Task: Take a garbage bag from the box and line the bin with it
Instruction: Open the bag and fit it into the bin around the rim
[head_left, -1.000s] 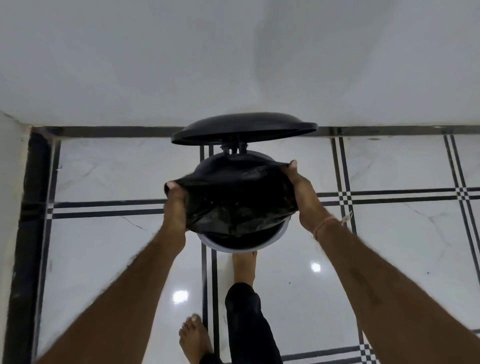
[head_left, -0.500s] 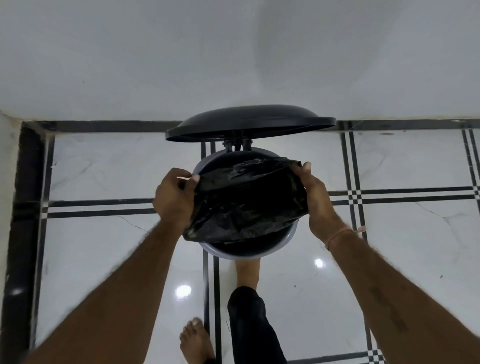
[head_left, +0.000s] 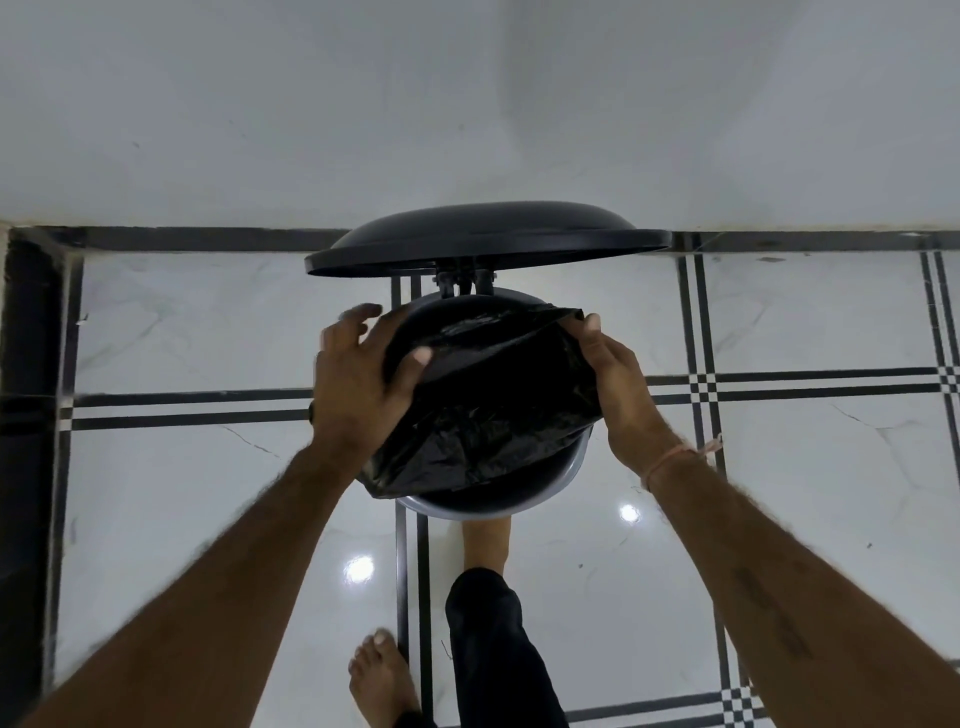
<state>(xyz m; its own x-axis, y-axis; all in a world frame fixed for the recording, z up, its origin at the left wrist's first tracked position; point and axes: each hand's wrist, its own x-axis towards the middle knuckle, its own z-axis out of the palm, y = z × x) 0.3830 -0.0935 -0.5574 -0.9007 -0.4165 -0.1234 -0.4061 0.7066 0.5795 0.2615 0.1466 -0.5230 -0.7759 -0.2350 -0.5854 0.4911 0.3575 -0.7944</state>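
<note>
A crumpled black garbage bag (head_left: 493, 405) hangs over the mouth of a round grey pedal bin (head_left: 519, 506), whose black lid (head_left: 483, 239) stands raised behind it. My left hand (head_left: 358, 384) is at the bag's left edge, thumb pressed on top of the plastic and fingers spread towards the bin's far rim. My right hand (head_left: 623, 395) pinches the bag's upper right corner just outside the rim. The bag covers most of the opening; only the near rim shows. No box is in view.
One bare foot (head_left: 485, 540) rests at the bin's base, hard against it, and the other foot (head_left: 379, 680) stands on the glossy white tiled floor. A white wall (head_left: 467, 104) rises right behind the bin. A black border (head_left: 26, 415) runs along the floor's left side.
My left hand went from a closed fist on the bag's edge to spread fingers, shifting up and inward over the rim. The bag's top edge moved towards the hinge. The right hand kept its hold.
</note>
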